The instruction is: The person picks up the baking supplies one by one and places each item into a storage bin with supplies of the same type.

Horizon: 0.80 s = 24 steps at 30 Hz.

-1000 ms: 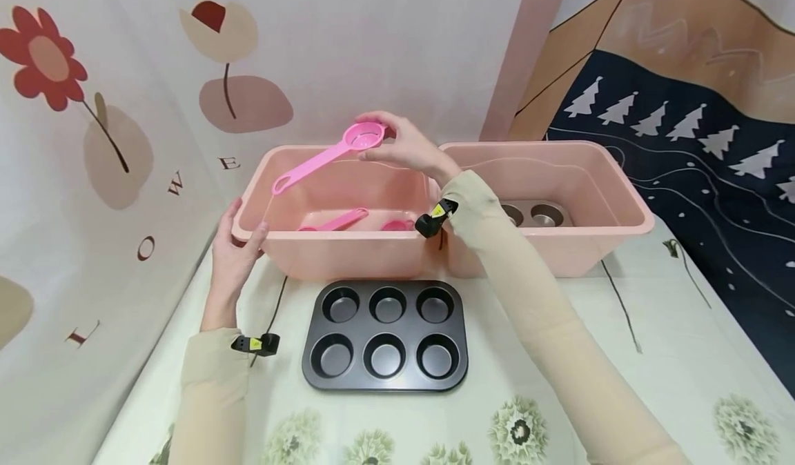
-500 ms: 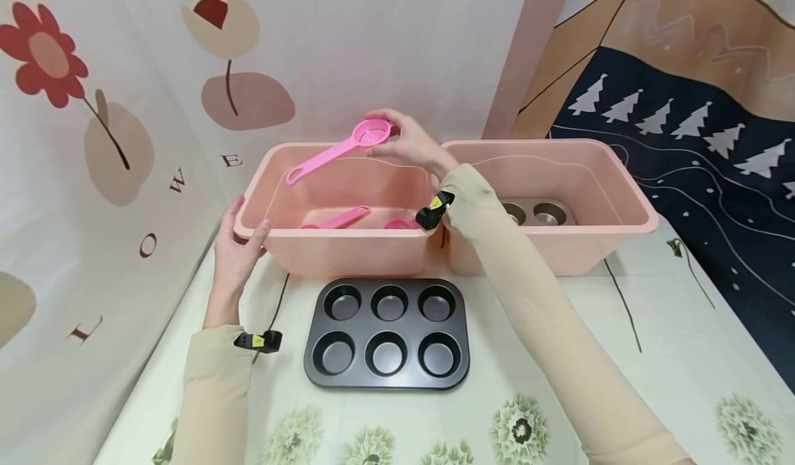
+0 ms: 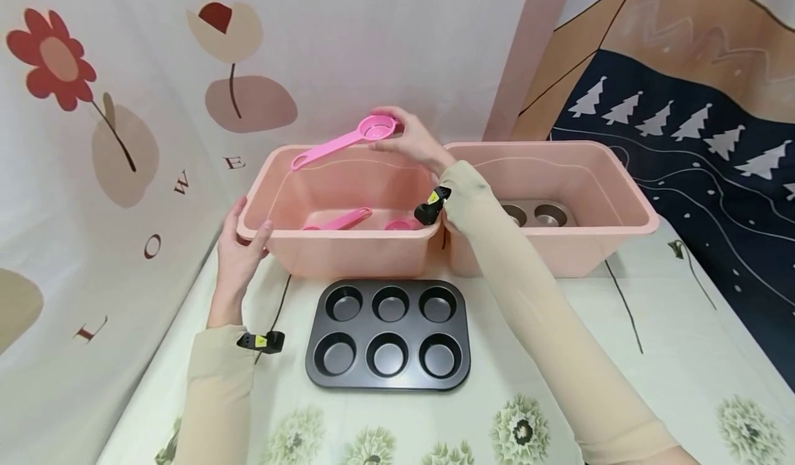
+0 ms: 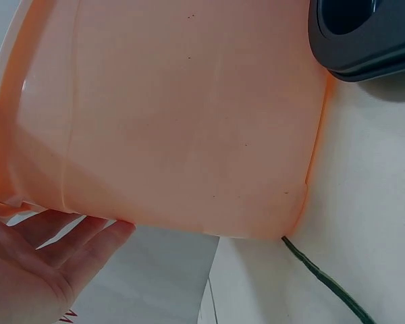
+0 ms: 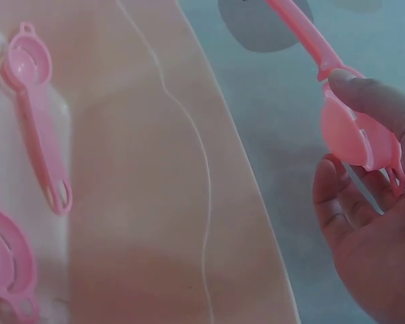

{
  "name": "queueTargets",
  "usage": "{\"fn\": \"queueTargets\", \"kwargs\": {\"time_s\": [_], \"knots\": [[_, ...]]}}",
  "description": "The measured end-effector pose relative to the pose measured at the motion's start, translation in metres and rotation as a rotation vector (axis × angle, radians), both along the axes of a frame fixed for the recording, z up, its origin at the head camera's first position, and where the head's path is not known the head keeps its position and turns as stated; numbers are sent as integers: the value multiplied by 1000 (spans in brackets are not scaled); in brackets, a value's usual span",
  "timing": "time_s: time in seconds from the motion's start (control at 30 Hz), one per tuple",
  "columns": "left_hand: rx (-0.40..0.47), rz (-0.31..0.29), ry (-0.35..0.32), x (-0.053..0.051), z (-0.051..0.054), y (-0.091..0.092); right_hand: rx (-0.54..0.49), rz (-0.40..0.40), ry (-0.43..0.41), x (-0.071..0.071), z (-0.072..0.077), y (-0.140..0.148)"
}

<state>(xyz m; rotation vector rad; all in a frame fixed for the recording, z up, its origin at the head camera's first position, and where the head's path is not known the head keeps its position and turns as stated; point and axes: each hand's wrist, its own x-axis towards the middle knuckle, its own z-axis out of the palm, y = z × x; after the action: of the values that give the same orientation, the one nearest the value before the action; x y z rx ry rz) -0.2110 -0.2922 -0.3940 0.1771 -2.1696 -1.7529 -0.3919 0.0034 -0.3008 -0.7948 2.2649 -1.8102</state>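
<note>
My right hand point(image 3: 417, 141) pinches a pink plastic egg separator point(image 3: 335, 145) by its cup end, above the back rim of the left pink bin point(image 3: 348, 258). Its looped handle points left; in the right wrist view the thumb lies on the cup's edge. Two more pink egg separators show inside this bin, one point(image 5: 42, 121) lying whole in the right wrist view and another point(image 5: 17, 260) cut off by the frame edge. At the bin's front left corner my left hand point(image 3: 239, 261) holds the rim, its fingers point(image 4: 98, 246) along the outer side.
A second pink bin point(image 3: 559, 251) stands right beside the first, with a grey-brown muffin tin point(image 3: 531, 211) partly visible inside. In front of the bins a dark muffin pan point(image 3: 363, 329) lies on the floral cloth point(image 3: 596, 396). A printed curtain point(image 3: 385, 44) hangs behind.
My right hand has moved slightly right with the egg separator, and the handle's end has risen to the bin's back rim. The left hand stays at the bin's corner.
</note>
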Motion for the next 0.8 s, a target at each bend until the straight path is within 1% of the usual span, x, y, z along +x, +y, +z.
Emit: {"fn": "queueTargets", "kwargs": {"time_s": [0.07,0.27,0.37,0.43,0.6,0.7,0.8], "knots": [[0,2,2,1,0,0,1,-1,24,-1,1,0],[-16,12,8,-1,-7,-2,7,-6,143,-1,3,-2],[-25,14,18,-1,-9,-3,1,-10,171,-2,2,-4],[-37,19,21,-1,-9,-3,-6,-11,175,-3,-1,-6],[-54,16,33,-2,-9,-2,4,-13,138,-2,-8,-10],[-39,8,40,-3,-9,-2,37,3,104,-1,-10,-15],[-28,6,36,-4,-8,-3,96,22,72,0,-10,-17]]}}
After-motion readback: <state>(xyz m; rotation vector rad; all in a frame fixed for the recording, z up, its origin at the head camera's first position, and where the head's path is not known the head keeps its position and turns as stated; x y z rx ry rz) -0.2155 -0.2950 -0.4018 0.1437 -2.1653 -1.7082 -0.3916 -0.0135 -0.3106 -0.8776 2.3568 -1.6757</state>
